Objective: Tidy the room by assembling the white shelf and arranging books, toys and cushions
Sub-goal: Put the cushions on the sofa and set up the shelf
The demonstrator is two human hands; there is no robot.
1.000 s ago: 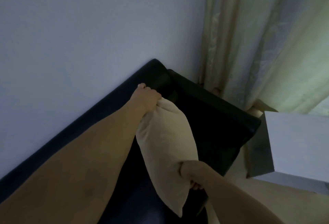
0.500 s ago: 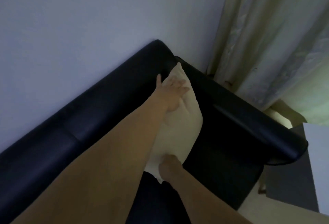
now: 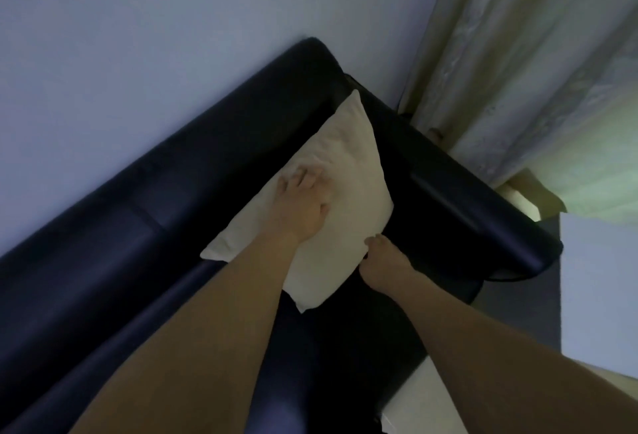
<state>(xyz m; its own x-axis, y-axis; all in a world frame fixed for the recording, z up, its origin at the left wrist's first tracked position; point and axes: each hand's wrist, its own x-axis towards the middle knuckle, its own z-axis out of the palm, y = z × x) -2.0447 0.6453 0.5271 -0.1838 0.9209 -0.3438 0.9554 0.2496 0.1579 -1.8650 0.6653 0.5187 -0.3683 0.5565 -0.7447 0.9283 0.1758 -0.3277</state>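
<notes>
A: Any writing?
B: None readable. A cream cushion (image 3: 345, 171) leans in the dark sofa (image 3: 172, 212) corner.
A: Hands?
B: Left hand (image 3: 300, 206) presses it, fingers spread; right hand (image 3: 379, 261) pinches its edge. Curtain (image 3: 518, 71) beside.

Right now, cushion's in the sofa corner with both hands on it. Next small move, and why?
Probably let go with the right hand and pat once more with the left hand. The cream cushion already leans in the corner of the dark sofa, its top tip by the backrest. The left hand presses its face, while the right grips the lower edge, so it looks placed.
</notes>
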